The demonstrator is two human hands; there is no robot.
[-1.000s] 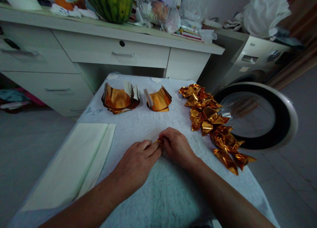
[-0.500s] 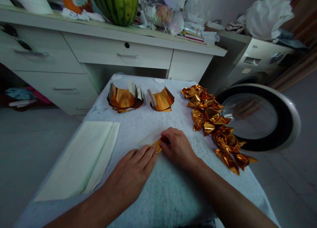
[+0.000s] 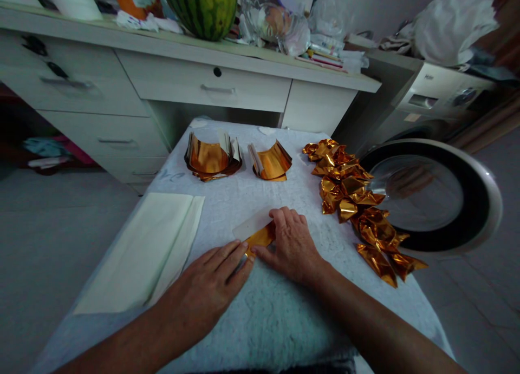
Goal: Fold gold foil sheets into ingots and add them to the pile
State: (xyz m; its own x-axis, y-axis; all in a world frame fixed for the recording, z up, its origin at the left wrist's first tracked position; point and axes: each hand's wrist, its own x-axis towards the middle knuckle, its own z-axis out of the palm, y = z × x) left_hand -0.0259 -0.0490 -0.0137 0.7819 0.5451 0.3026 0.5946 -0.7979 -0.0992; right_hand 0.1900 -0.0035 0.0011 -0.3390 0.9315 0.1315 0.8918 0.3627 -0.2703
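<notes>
A narrow gold foil strip lies at a slant between my hands, with a pale translucent sheet along its far side. Fingers of my left hand lie fairly flat and close together, their tips on the strip's left end. Curled around the right end is my right hand, its thumb and fingers on the foil. Beyond them stand two stacks of curved gold foil sheets, a wider one and a smaller one. Several folded shiny gold pieces form a row on the right.
A cloth covers the table. Folded pale paper lies at its left. An open round washing machine door borders the right edge. Behind, a white counter with drawers holds a watermelon and plastic bags.
My left hand has shifted slightly left and down along the strip. My right thumb has moved away from its fingers, and more gold foil shows between my hands. The view has shifted slightly.
</notes>
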